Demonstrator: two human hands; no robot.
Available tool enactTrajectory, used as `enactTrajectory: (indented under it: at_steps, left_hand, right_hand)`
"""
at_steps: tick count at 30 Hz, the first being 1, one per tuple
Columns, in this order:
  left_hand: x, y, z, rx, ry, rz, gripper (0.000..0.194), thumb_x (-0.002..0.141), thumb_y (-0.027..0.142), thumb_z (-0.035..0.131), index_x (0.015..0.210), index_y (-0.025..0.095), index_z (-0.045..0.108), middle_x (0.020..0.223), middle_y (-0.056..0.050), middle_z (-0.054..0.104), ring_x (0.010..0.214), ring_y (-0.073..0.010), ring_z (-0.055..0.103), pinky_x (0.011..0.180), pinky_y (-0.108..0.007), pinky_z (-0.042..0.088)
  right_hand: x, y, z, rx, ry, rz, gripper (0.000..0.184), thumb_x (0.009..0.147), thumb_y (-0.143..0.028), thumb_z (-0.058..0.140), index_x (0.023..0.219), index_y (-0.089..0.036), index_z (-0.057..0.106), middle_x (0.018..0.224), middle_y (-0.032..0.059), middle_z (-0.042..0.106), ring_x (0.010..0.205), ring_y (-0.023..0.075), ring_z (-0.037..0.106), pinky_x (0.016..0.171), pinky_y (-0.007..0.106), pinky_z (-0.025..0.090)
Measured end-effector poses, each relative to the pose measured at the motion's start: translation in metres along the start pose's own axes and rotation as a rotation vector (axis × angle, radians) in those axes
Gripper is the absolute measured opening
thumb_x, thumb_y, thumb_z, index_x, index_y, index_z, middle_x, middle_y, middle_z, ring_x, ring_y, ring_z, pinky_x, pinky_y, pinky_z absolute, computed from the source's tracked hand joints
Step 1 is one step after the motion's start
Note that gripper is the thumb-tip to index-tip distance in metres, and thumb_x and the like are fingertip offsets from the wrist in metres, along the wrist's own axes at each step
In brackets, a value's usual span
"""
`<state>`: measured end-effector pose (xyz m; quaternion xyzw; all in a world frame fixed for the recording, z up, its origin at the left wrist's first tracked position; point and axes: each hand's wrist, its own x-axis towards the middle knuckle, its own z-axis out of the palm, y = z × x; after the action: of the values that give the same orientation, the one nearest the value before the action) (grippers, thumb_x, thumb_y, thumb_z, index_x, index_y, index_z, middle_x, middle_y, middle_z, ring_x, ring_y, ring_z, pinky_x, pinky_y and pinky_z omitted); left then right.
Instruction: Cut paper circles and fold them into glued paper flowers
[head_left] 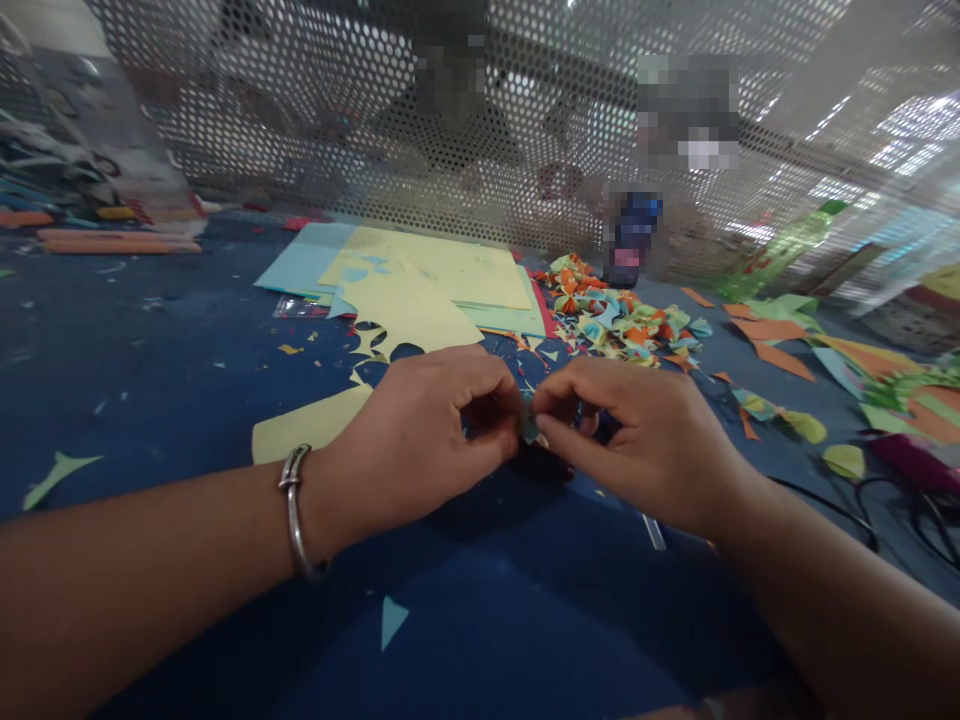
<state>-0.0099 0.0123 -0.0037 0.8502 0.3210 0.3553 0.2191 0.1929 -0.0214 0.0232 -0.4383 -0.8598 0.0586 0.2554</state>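
Note:
My left hand [435,430] and my right hand [637,430] meet near the middle of the view, thumb and fingers of each pinched together. Between the fingertips is a small light-blue paper piece [529,420], mostly covered by the fingers, so its full shape is hidden. Under the hands lies a dark object [544,463] that I cannot make out. Just beyond my left hand spreads a pale yellow sheet [420,310] with rounded cut-outs along its edge. Another yellow paper strip [300,425] pokes out beside my left wrist.
Behind my hands sits a heap of folded colored paper pieces [607,310]. Stacked sheets [450,265] lie toward a perforated metal screen [322,120]. Orange and green scraps [780,330], a green bottle [795,245] and a black cable [825,500] are at right; pencils [120,242] at left.

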Motion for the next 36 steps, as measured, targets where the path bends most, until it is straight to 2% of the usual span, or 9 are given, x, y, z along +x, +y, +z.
enactTrajectory:
  at_steps: [7, 17, 25, 32, 36]
  left_hand:
    - [-0.0019, -0.0059, 0.0031, 0.017, -0.015, 0.015, 0.009, 0.079, 0.010, 0.067, 0.081, 0.018, 0.071, 0.076, 0.004, 0.068, 0.070, -0.0091, 0.063, 0.066, -0.021, 0.046]
    - [-0.0039, -0.0069, 0.0045, 0.035, 0.010, 0.122, 0.010, 0.077, 0.006, 0.066, 0.079, 0.016, 0.068, 0.078, 0.003, 0.067, 0.070, -0.0085, 0.061, 0.067, -0.020, 0.044]
    - [-0.0028, -0.0060, 0.0005, 0.019, 0.006, 0.080, 0.009, 0.078, 0.007, 0.067, 0.078, 0.016, 0.069, 0.079, 0.002, 0.068, 0.073, -0.0084, 0.062, 0.070, -0.019, 0.045]
    - [-0.0012, -0.0028, -0.0019, 0.052, 0.043, 0.075, 0.008, 0.079, 0.009, 0.067, 0.075, 0.017, 0.068, 0.078, 0.003, 0.069, 0.072, -0.0087, 0.063, 0.070, -0.020, 0.046]
    - [-0.0021, -0.0052, -0.0017, 0.010, 0.048, 0.008, 0.008, 0.077, 0.010, 0.067, 0.075, 0.019, 0.068, 0.078, 0.003, 0.070, 0.072, -0.0109, 0.065, 0.069, -0.022, 0.049]
  right_hand:
    - [-0.0001, 0.0006, 0.0003, -0.002, -0.007, -0.003, 0.010, 0.083, -0.007, 0.062, 0.082, -0.016, 0.067, 0.072, -0.0021, 0.066, 0.064, 0.0082, 0.058, 0.061, 0.019, 0.044]
    - [-0.0001, -0.0011, -0.0002, -0.020, -0.027, -0.025, 0.011, 0.081, -0.005, 0.061, 0.080, -0.015, 0.065, 0.067, -0.0026, 0.062, 0.061, 0.0085, 0.056, 0.061, 0.020, 0.043]
    - [-0.0009, -0.0010, -0.0015, 0.019, -0.004, 0.008, 0.011, 0.084, -0.007, 0.062, 0.086, -0.015, 0.067, 0.074, -0.0018, 0.065, 0.060, 0.0066, 0.057, 0.058, 0.018, 0.044]
    - [-0.0021, 0.0015, -0.0014, -0.011, 0.017, 0.005, 0.008, 0.086, -0.010, 0.064, 0.090, -0.017, 0.067, 0.077, -0.0020, 0.067, 0.064, 0.0082, 0.060, 0.062, 0.021, 0.047]
    - [-0.0039, 0.0016, -0.0002, 0.012, 0.050, 0.033, 0.012, 0.087, -0.017, 0.068, 0.099, -0.019, 0.066, 0.080, -0.0023, 0.069, 0.062, 0.0079, 0.061, 0.061, 0.021, 0.049]
